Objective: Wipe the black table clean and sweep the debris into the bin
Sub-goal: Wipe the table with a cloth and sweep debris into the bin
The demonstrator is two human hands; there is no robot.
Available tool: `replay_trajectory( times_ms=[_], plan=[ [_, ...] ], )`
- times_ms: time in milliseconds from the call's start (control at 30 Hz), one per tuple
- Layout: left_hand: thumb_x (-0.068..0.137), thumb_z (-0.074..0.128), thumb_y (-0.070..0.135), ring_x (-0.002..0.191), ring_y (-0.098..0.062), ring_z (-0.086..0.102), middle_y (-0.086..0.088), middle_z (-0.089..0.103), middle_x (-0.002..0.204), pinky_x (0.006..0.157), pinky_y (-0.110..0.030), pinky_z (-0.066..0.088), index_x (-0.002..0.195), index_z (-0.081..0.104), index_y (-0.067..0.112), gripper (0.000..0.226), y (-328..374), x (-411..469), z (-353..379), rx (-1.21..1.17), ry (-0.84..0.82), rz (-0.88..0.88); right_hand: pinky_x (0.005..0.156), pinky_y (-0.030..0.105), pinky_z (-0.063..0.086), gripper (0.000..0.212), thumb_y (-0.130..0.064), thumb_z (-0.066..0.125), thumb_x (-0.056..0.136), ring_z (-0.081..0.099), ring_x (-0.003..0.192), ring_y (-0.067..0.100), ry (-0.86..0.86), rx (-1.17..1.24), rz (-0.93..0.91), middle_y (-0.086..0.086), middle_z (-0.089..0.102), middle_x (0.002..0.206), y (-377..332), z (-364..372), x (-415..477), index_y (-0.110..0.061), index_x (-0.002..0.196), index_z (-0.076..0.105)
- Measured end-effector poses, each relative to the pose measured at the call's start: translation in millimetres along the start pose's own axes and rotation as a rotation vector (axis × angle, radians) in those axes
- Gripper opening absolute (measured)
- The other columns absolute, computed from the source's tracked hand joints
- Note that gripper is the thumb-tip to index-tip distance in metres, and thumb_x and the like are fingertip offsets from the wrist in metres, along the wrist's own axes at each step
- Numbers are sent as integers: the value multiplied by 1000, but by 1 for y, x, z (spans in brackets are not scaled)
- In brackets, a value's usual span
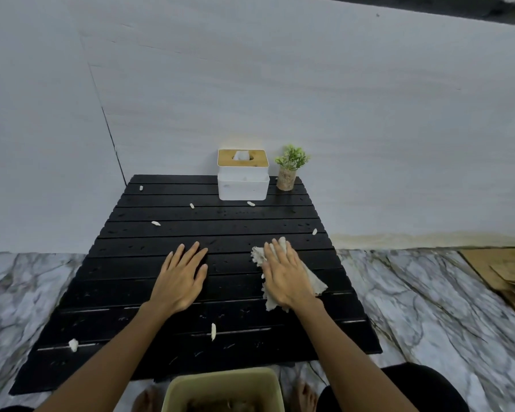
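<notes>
The black table [149, 263], a low slatted surface, is set against a pale wall [280, 84] on a marble-patterned floor [428, 292]. Both forearms are extended forward over the near half of the table.

The left hand [180, 278] is laid flat, palm down, fingers spread and lightly splayed; nothing is held beneath it. The right hand [286, 272] is pressed palm down on a pale cloth [315, 283], fingers extended and close together; the cloth is pinned flat against the slats rather than pinched, its ragged edges showing around the hand.

Small white bits of debris [213, 331] are scattered across the slats: two near the front edge, others toward the far left, the middle and the right edge. Small dark specks are noted on the slats as well.

A yellowish bin [173, 388] is placed at the near edge of the table, below the arms; its contents cannot be made out.

At the far edge a white tissue box [243, 185] with a wooden lid is seen, a small potted plant [289, 168] just beside it.
</notes>
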State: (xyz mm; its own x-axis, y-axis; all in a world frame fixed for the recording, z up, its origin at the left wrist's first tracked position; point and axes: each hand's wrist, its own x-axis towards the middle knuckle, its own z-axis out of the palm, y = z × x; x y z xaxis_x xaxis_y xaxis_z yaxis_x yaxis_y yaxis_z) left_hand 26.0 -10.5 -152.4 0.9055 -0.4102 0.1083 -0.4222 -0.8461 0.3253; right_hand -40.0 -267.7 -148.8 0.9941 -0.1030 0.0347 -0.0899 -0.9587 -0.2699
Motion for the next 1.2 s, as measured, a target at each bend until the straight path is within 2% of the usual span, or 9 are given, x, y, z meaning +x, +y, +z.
replay_trajectory(
  times_ms=[67,167,267,333,433,667,833,967,1200],
  plan=[
    [86,-1,63,150,-20,4,5,17,162,121,-37,2,152,26,27,80,2,11,1,-11,-3,9,126,36,-3,61,-45,8,105,-13,155,20,30,12,8,1,-1,169,7,4,-13,-19,161,8],
    [86,-1,63,150,-21,6,4,18,161,121,-37,3,152,27,27,80,2,26,2,-9,-1,42,126,38,-6,73,-55,-2,99,-16,154,22,114,4,241,4,-8,168,28,4,-26,-17,161,4],
    [90,2,61,150,-21,9,2,23,160,121,-37,5,150,32,26,76,-1,35,4,-4,28,71,125,42,-9,77,-63,4,99,-16,154,29,107,-49,442,9,-13,167,47,-4,-15,-17,160,-5],
    [92,5,59,150,-20,10,3,24,160,121,-36,5,150,33,27,72,-3,37,7,-1,41,81,125,45,-9,78,-64,5,98,-16,154,31,85,-55,462,11,-13,167,52,-8,5,-18,160,-7],
    [94,7,58,150,-18,10,4,24,160,121,-36,5,150,34,27,69,-5,38,10,16,60,89,125,48,-6,75,-58,-4,97,-17,153,33,60,-74,345,13,-14,166,38,-5,36,-17,159,-9],
    [94,5,60,150,-15,7,6,22,160,121,-30,-1,150,32,28,69,-6,34,9,17,74,100,127,36,-2,63,-42,6,103,-13,155,20,51,-27,-48,1,-2,169,1,4,22,-18,161,8],
    [95,6,60,150,-14,7,7,21,160,119,-26,-6,150,32,29,68,-5,34,7,14,80,102,125,39,-7,66,-46,-3,99,-22,152,22,108,-60,269,4,-18,165,40,5,-13,-17,158,-11],
    [96,8,59,150,-14,7,6,23,160,120,-28,-3,149,33,28,67,-5,34,7,5,76,102,126,44,-3,74,-54,7,102,-11,155,31,181,22,550,14,-8,168,70,-3,14,-10,160,-5],
    [94,5,60,150,-13,4,9,19,160,121,-31,0,150,31,29,69,-2,33,4,-12,74,96,126,46,0,66,-39,15,105,-4,154,37,213,92,675,20,0,167,89,-11,69,-2,158,3]
  ],
)
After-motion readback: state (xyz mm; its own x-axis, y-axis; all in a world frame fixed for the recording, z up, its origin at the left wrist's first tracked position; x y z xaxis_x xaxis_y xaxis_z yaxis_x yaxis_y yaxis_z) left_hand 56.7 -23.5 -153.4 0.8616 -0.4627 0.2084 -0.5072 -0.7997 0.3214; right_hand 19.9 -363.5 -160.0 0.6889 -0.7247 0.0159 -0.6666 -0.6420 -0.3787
